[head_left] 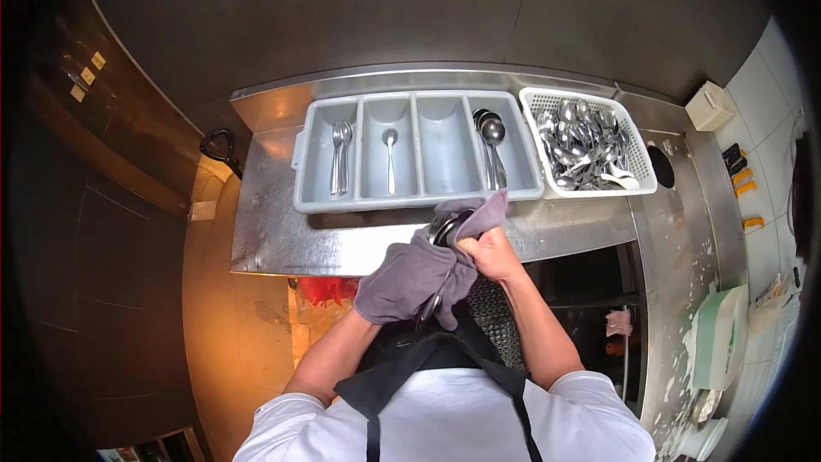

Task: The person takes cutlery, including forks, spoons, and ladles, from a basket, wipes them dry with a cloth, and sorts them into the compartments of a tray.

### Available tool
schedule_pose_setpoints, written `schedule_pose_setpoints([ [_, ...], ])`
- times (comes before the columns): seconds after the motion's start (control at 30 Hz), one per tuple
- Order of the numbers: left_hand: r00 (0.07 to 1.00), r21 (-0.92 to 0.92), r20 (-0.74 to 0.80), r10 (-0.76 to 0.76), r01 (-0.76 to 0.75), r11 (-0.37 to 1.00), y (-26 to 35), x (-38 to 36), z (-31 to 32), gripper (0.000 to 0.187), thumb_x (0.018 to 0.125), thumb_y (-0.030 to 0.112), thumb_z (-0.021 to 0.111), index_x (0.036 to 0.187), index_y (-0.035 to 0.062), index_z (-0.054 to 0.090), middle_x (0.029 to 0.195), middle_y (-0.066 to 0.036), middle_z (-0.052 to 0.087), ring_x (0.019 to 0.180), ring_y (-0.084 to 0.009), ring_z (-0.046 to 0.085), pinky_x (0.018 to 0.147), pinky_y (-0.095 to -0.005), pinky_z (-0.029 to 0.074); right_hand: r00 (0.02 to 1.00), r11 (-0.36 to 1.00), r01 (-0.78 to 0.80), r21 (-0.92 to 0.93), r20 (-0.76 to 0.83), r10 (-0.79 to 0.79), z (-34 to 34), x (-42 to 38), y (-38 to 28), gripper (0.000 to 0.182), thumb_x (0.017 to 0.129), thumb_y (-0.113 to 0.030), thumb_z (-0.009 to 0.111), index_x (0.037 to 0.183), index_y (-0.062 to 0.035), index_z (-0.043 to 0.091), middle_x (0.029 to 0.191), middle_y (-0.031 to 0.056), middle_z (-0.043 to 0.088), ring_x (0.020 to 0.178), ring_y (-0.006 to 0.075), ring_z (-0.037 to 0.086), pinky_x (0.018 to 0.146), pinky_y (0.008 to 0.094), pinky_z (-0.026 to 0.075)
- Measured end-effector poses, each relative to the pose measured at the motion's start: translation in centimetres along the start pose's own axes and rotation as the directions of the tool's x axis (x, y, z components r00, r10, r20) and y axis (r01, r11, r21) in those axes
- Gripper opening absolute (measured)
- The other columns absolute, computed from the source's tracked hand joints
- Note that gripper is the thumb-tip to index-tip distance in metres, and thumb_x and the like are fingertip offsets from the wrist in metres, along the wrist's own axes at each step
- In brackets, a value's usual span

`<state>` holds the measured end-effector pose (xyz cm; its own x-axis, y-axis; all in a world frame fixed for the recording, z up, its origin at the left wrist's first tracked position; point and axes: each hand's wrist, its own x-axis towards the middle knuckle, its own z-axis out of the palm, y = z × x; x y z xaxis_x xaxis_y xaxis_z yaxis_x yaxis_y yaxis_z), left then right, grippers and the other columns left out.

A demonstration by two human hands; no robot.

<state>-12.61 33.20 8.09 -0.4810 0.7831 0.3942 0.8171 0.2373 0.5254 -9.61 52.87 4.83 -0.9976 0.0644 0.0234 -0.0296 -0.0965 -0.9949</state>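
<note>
A grey-purple cloth (402, 284) covers my left hand, whose fingers are hidden beneath it. Metal cutlery (442, 229) shows between the folds of the cloth, its lower end sticking out below. My right hand (489, 253) is closed on the upper part of the cloth, around the cutlery. Just beyond my hands lies a grey four-compartment tray (417, 147). From left to right it has forks (340, 158), one small spoon (391, 161), a bare compartment, and large spoons (493, 133). A white basket (645, 178) right of the tray holds many mixed spoons and forks.
The tray and basket stand on a steel counter (256, 231) against a dark wall. To the right are a white box (710, 106), yellow-handled and black-handled tools (746, 182) on the tiles, and a green-and-white container (720, 338). Something red (327, 291) is below the counter's front edge.
</note>
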Motion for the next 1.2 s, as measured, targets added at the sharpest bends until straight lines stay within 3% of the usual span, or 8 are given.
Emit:
schedule_pose_setpoints([
  [0.1, 0.930, -0.285, 0.047, -0.366, 0.363, 0.887, 1.6, 1.1, 0.0, 0.018, 0.087, 0.021, 0.057, 0.090, 0.0039, 0.063, 0.083, -0.012, 0.064, 0.082, -0.0296, 0.063, 0.072, -0.0414, 0.050, 0.963, 0.989, 0.115, -0.087, -0.234, -0.133, 0.7, 1.3, -0.9, 0.015, 0.085, -0.004, 0.060, 0.098, 0.0021, 0.063, 0.089, 0.0071, 0.066, 0.085, 0.0169, 0.062, 0.077, 0.0324, 0.050],
  [0.3, 0.827, 0.135, -0.108, -0.551, 0.562, 0.816, 2.2, 0.0, 0.5, 0.019, 0.081, 0.024, 0.062, 0.085, 0.0058, 0.060, 0.082, -0.011, 0.060, 0.076, -0.0310, 0.058, 0.063, -0.0431, 0.046, 0.795, 0.958, -0.001, -0.286, -0.581, -0.173, -0.8, 5.4, -0.8, 0.032, 0.097, -0.011, 0.044, 0.071, 0.0033, 0.056, 0.067, 0.0062, 0.061, 0.067, 0.0170, 0.061, 0.059, 0.0332, 0.046],
  [0.4, 0.809, 0.090, -0.205, -0.551, 0.576, 0.812, 0.1, -0.7, 1.6, 0.026, 0.075, 0.030, 0.065, 0.085, 0.0061, 0.061, 0.087, -0.013, 0.061, 0.078, -0.0324, 0.057, 0.066, -0.0417, 0.044, 0.892, 0.993, -0.106, -0.048, -0.446, 0.074, 3.2, 4.0, -0.5, 0.034, 0.098, -0.016, 0.045, 0.074, 0.0042, 0.058, 0.067, 0.0063, 0.060, 0.067, 0.0160, 0.058, 0.061, 0.0347, 0.046],
  [0.5, 0.932, 0.258, -0.204, -0.299, 0.345, 0.902, -1.0, -2.6, -0.6, 0.025, 0.079, 0.027, 0.063, 0.090, 0.0044, 0.063, 0.091, -0.014, 0.063, 0.086, -0.0323, 0.058, 0.078, -0.0416, 0.046, 0.966, 0.919, 0.154, -0.364, -0.140, -0.217, 8.3, 2.5, 0.3, 0.039, 0.098, -0.026, 0.045, 0.083, 0.0061, 0.062, 0.072, 0.0054, 0.061, 0.068, 0.0151, 0.055, 0.064, 0.0353, 0.046],
  [0.63, 0.787, 0.255, -0.156, -0.597, 0.616, 0.745, -1.8, -4.5, -1.2, 0.013, 0.085, 0.013, 0.056, 0.092, 0.0042, 0.063, 0.090, -0.016, 0.063, 0.084, -0.0280, 0.062, 0.071, -0.0383, 0.049, 0.929, 0.935, -0.342, -0.098, 0.114, 0.352, 8.5, 7.1, 1.3, 0.035, 0.096, -0.028, 0.049, 0.097, 0.0027, 0.064, 0.081, 0.0048, 0.064, 0.068, 0.0152, 0.058, 0.065, 0.0324, 0.047],
  [0.73, 0.776, -0.387, -0.332, -0.536, 0.406, 0.828, -0.1, -4.7, -3.7, 0.018, 0.080, 0.021, 0.064, 0.085, 0.0041, 0.061, 0.075, -0.016, 0.058, 0.076, -0.0322, 0.062, 0.066, -0.0410, 0.048, 0.905, 0.906, -0.403, 0.128, 0.204, 0.374, 9.5, 6.8, -1.5, 0.030, 0.095, -0.027, 0.053, 0.100, 0.0001, 0.065, 0.089, 0.0053, 0.065, 0.079, 0.0141, 0.060, 0.074, 0.0313, 0.049],
  [0.9, 0.844, 0.285, -0.118, -0.524, 0.534, 0.796, -2.5, -7.6, -2.5, 0.019, 0.075, 0.020, 0.066, 0.078, 0.0028, 0.058, 0.074, -0.017, 0.059, 0.073, -0.0360, 0.060, 0.063, -0.0411, 0.046, 0.919, 0.987, -0.144, -0.067, 0.360, 0.158, 10.4, 5.6, -0.6, 0.019, 0.088, -0.014, 0.063, 0.101, 0.0001, 0.063, 0.096, 0.0043, 0.066, 0.091, 0.0133, 0.061, 0.083, 0.0309, 0.048],
  [1.2, 0.794, -0.654, -0.051, -0.606, 0.432, 0.621, -0.3, -7.6, -3.3, 0.027, 0.072, 0.013, 0.067, 0.095, -0.0002, 0.063, 0.090, -0.018, 0.065, 0.081, -0.0351, 0.061, 0.072, -0.0398, 0.048, 0.972, 0.917, 0.229, -0.327, 0.117, -0.202, 9.2, 7.2, 0.3, 0.012, 0.087, -0.004, 0.061, 0.097, 0.0006, 0.065, 0.087, 0.0038, 0.067, 0.084, 0.0123, 0.061, 0.076, 0.0299, 0.050],
])
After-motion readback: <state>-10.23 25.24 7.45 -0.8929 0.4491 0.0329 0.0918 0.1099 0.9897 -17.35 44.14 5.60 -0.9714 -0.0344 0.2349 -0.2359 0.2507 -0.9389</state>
